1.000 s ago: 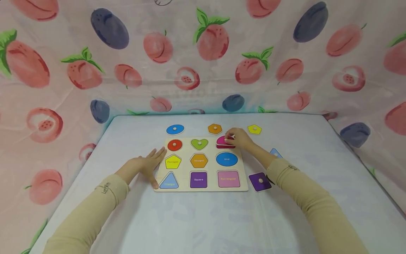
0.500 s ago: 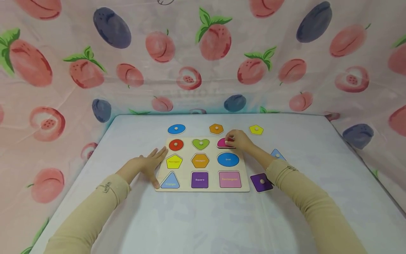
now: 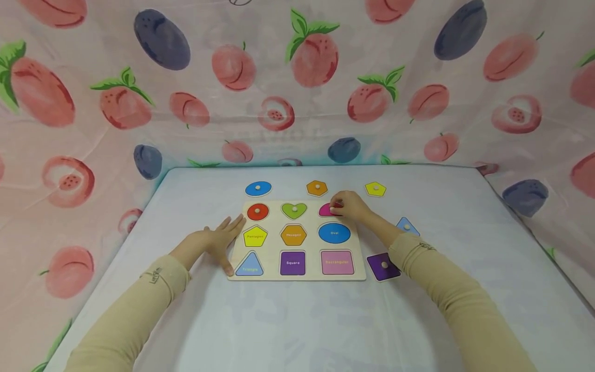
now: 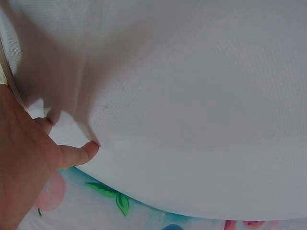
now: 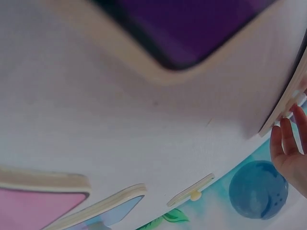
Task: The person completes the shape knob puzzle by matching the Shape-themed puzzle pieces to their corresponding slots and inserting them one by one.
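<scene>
A wooden peg puzzle board lies flat on the table. My left hand rests with spread fingers along its left edge; in the left wrist view the left hand shows over white cloth. At the board's upper right corner, my right hand pinches the knob of a magenta semicircle puzzle piece, partly hidden by the fingers. That piece sits at its matching recess. A red circle piece and a green heart piece occupy the top row. In the right wrist view, my right hand is at the board's edge.
Behind the board lie a blue oval piece, an orange hexagon piece and a yellow pentagon piece. On the right are a purple square piece, a light blue triangle piece and a pink piece.
The magenta semicircle has moved slightly down, from above its recess, where a red strip showed beneath it, into line with the recess. The left hand keeps its place at the board's edge.
</scene>
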Demonstrator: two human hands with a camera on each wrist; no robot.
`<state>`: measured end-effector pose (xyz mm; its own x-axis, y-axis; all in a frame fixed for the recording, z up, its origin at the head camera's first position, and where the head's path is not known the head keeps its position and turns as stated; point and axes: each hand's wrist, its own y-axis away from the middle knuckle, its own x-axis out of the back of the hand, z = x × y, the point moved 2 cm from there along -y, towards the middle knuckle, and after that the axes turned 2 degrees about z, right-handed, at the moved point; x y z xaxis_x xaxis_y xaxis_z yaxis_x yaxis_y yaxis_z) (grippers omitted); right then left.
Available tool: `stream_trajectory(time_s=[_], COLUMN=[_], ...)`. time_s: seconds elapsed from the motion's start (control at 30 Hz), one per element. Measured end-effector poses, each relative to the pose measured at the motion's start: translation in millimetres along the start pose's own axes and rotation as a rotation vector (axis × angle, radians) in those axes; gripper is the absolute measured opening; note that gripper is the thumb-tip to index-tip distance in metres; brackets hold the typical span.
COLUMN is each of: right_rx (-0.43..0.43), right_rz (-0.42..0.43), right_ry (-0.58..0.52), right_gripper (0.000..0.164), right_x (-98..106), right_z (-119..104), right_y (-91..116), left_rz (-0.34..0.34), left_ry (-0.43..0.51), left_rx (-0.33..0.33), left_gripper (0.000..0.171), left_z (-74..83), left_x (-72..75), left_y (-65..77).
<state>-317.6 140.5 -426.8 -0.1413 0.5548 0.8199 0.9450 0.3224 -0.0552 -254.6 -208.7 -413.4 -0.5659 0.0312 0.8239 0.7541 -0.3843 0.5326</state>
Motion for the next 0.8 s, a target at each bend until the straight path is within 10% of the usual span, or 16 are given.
stream_trajectory(time_s=[0.8], right_rx=[-0.090], right_rz=[-0.044], right_ry=[-0.021], right_gripper=[0.011], right_x=[0.4], right_z=[-0.3], right_y=[-3.0], left_rz=[0.000], left_ry=[0.015], left_rx=[0.012], left_gripper=[0.137], left_z=[0.5], left_x=[-1.8], left_y=[-0.3])
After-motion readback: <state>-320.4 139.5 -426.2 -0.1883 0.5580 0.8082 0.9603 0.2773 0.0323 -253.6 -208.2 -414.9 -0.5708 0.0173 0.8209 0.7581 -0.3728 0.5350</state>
